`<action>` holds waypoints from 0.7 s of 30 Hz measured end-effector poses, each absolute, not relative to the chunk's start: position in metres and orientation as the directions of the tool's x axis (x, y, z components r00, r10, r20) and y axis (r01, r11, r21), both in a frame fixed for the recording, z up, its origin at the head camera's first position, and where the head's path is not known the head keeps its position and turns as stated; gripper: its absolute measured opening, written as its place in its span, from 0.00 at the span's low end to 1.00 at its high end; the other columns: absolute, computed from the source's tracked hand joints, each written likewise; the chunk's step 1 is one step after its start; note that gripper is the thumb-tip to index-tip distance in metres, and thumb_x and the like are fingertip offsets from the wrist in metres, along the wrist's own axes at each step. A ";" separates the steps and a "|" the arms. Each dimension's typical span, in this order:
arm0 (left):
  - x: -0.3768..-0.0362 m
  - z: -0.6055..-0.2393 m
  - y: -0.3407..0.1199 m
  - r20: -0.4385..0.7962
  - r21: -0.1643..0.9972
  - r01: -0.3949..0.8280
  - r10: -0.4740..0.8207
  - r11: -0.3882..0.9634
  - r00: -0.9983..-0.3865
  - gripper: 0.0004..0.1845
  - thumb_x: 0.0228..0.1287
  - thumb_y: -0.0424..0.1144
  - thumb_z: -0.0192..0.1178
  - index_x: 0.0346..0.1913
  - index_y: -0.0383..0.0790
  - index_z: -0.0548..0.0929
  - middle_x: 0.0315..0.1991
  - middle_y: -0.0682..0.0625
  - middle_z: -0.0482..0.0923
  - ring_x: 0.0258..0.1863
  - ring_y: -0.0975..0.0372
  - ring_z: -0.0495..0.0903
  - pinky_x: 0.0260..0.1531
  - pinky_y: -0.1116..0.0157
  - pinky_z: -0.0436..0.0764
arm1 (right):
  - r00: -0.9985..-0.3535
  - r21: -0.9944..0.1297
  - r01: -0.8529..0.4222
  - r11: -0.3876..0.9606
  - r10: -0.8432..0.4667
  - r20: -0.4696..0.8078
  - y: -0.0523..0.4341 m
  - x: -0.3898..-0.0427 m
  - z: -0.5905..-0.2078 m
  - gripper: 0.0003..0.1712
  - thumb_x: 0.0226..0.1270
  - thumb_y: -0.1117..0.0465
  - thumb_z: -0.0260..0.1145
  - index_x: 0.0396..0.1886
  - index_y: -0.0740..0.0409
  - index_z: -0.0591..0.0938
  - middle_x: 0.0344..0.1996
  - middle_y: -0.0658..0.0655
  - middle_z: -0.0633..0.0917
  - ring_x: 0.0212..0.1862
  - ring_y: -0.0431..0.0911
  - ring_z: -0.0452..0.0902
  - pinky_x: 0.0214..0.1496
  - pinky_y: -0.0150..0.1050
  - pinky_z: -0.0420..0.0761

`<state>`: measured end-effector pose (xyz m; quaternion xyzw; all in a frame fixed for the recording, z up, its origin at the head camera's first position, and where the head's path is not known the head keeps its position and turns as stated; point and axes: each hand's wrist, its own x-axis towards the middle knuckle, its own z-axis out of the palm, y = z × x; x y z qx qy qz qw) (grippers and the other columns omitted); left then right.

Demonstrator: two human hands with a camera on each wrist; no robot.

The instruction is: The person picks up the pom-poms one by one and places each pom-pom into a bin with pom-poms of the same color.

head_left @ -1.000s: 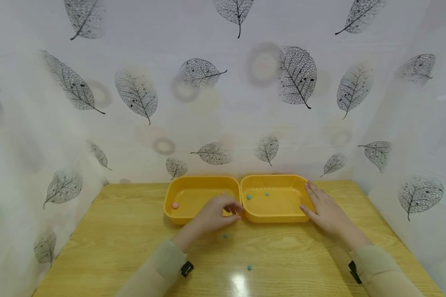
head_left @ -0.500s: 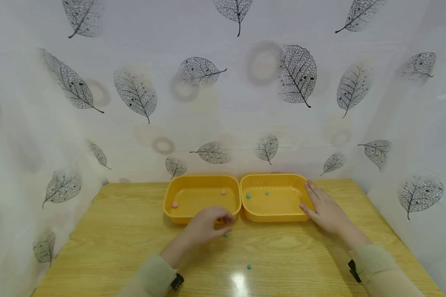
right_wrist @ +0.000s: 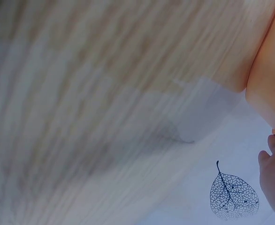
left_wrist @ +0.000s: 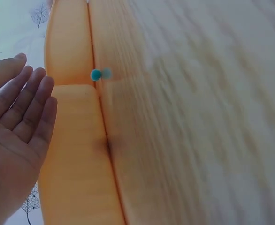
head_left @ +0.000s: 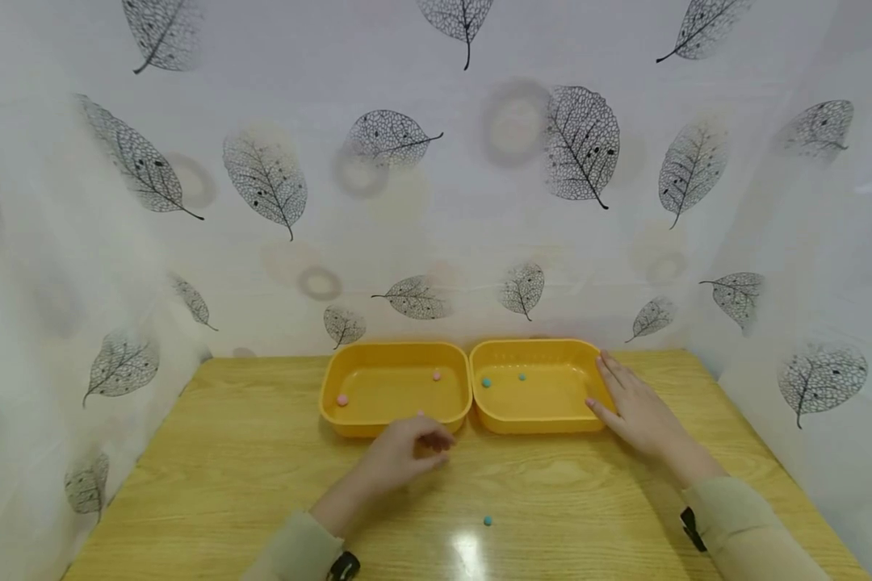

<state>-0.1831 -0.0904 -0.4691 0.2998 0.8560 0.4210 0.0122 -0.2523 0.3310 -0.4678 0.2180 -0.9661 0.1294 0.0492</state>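
Note:
My left hand (head_left: pixel 405 456) hovers in front of the left yellow tray (head_left: pixel 378 428). In the left wrist view its fingers (left_wrist: pixel 28 105) are loosely bent, with nothing between them and the thumb. A small teal ball (left_wrist: pixel 95 75) shows there by the trays' front sides; the left hand hides it in the head view. My right hand (head_left: pixel 643 415) rests on the right end of the right yellow tray (head_left: pixel 545 426), fingers over the rim and thumb at the front corner. Pink balls (head_left: pixel 342 400) lie in the left tray, teal balls (head_left: pixel 486 382) in the right.
Another teal ball (head_left: pixel 488 520) lies on the wooden table (head_left: pixel 552 492), nearer the front. The two trays stand side by side. A white leaf-printed curtain (head_left: pixel 450 210) hangs behind the table and along both sides.
My left hand has drawn back from between the trays, moving left and nearer to me, and now covers the nearer-tray teal ball. The right hand stays on its tray.

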 end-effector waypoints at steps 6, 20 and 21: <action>-0.184 -0.471 -0.093 0.163 0.765 0.450 0.538 0.461 -0.827 0.09 0.68 0.31 0.72 0.49 0.35 0.89 0.46 0.47 0.91 0.45 0.59 0.89 0.52 0.68 0.89 | -0.901 -0.232 -0.432 0.872 -0.407 0.148 0.331 -0.253 -0.467 0.48 0.84 0.43 0.57 0.84 0.73 0.53 0.84 0.74 0.54 0.81 0.73 0.54 0.81 0.71 0.59; -0.181 -0.481 -0.091 0.037 0.749 0.360 0.507 0.557 -0.861 0.15 0.70 0.32 0.70 0.57 0.34 0.85 0.47 0.48 0.88 0.46 0.59 0.86 0.51 0.66 0.87 | -0.900 -0.240 -0.435 0.868 -0.413 0.137 0.330 -0.251 -0.463 0.48 0.84 0.44 0.56 0.84 0.74 0.52 0.84 0.75 0.53 0.82 0.73 0.53 0.81 0.72 0.59; -0.181 -0.482 -0.091 0.031 0.740 0.358 0.503 0.569 -0.864 0.15 0.70 0.32 0.70 0.57 0.35 0.85 0.47 0.48 0.88 0.46 0.60 0.85 0.50 0.67 0.87 | -0.901 -0.243 -0.433 0.868 -0.413 0.134 0.330 -0.251 -0.463 0.48 0.84 0.44 0.56 0.84 0.74 0.52 0.84 0.74 0.52 0.82 0.73 0.53 0.81 0.72 0.59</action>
